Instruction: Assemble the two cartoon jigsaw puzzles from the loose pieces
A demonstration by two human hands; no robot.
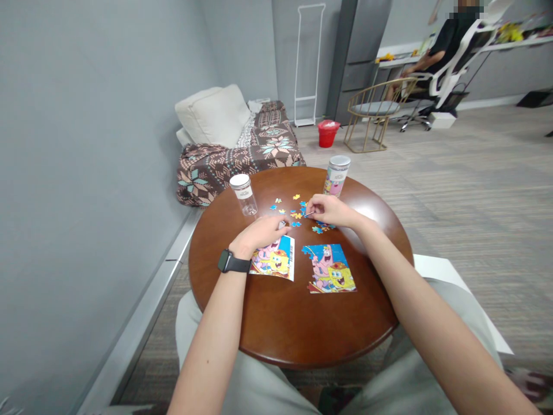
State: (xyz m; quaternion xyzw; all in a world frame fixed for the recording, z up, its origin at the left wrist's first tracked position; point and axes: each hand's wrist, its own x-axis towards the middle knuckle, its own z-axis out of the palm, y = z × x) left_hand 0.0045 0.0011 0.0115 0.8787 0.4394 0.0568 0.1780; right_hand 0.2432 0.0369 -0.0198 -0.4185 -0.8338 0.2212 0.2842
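Observation:
My left hand (261,233), with a dark watch on its wrist, is over the top edge of the cartoon picture card (276,262). Its thumb and forefinger curve around a small pale puzzle piece (282,224). Among the scattered pieces, my right hand (329,211) pinches a puzzle piece (309,214) seen edge-on. Loose blue and yellow puzzle pieces (296,224) lie between the hands, and several more are partly under my right hand. Nearer to me is the partly joined cartoon puzzle (329,268), with an uneven left edge.
A clear jar (246,199) with a white lid stands at the left of the round brown table (276,328). A printed canister (336,176) stands behind my right hand. Beyond are a covered sofa (268,135), a red bin (328,134), a wire chair (375,109) and a seated person (447,43).

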